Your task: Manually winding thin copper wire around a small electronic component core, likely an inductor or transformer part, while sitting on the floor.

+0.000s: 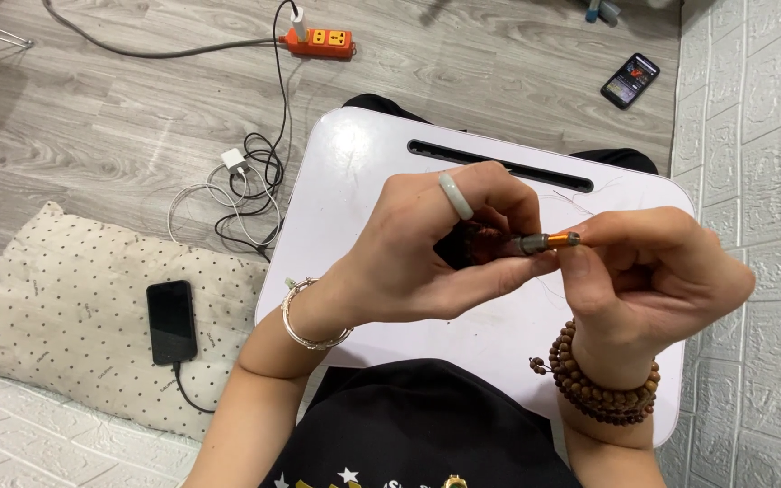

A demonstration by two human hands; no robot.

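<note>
My left hand [427, 253] is closed around a small dark object [472, 246], mostly hidden by the fingers; a pale green ring sits on one finger and a silver bangle on the wrist. My right hand [653, 271] pinches a thin orange and grey tool [549, 241] whose tip meets the dark object. A brown bead bracelet circles the right wrist. Both hands hover over a small white lap table [354, 172].
A slot [499, 164] runs along the table's far edge. On the left lie a dotted cushion [65, 289] with a black phone [172, 322] on it, tangled cables and a white charger [233, 161], an orange power strip [320, 41]. Another phone [630, 79] lies far right.
</note>
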